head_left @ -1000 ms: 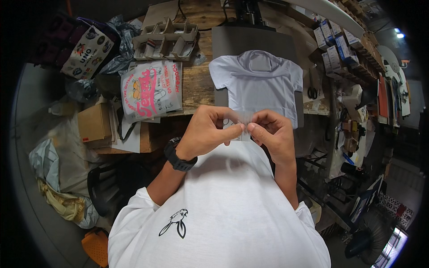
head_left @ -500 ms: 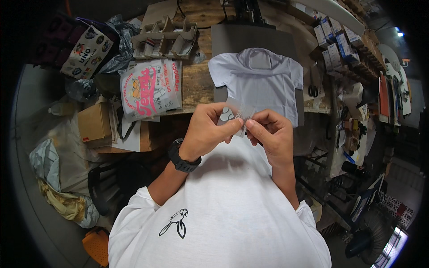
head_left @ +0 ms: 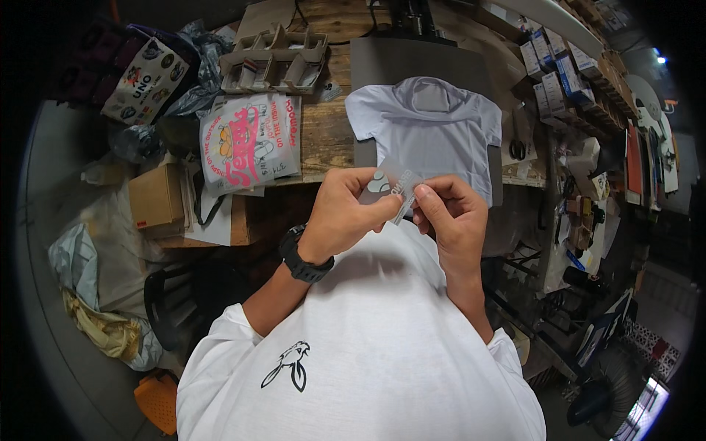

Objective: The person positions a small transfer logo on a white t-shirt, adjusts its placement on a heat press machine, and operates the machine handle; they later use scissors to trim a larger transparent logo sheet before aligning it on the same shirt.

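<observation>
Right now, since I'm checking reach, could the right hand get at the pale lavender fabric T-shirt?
Probably yes: the T-shirt lies spread just beyond the right hand, with no barrier visible between them. That hand, however, is at the edge of a small, clear, printed film.

We count two hands, one left hand (head_left: 340, 212) and one right hand (head_left: 457, 212), with one wristwatch (head_left: 304, 259) and one small clear film (head_left: 393, 180). We see two shirts, one worn shirt (head_left: 397, 345) and one laid-out shirt (head_left: 434, 136), over one grey board (head_left: 379, 62). Around these we find one compartmented tray (head_left: 276, 54), one pair of scissors (head_left: 518, 151) and one orange seat (head_left: 156, 406).
</observation>
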A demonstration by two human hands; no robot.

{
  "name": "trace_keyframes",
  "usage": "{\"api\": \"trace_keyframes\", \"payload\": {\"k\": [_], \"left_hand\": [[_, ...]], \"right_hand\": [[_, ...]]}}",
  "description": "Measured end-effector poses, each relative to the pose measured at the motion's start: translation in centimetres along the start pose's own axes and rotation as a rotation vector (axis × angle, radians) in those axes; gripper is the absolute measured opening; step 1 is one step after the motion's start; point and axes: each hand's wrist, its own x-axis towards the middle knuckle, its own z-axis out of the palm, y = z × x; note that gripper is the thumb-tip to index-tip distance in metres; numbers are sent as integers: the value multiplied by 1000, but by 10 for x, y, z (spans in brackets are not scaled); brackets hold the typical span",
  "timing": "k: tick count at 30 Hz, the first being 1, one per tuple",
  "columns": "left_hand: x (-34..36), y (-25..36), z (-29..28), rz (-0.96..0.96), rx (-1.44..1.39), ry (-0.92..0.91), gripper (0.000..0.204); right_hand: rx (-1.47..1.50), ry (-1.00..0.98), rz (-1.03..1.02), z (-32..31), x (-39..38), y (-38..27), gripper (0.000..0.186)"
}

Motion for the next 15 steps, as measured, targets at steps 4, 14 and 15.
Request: {"api": "trace_keyframes", "payload": {"k": [4,14,15], "left_hand": [[1,-3,-1,12,15,14,14],[-2,-3,-1,58,-44,23,14],[-2,-4,-1,76,-54,26,15]], "right_hand": [[2,6,3,1,-1,0,11],[7,17,-29,6,-3,2,11],[10,18,-32,7,-3,2,11]]}}
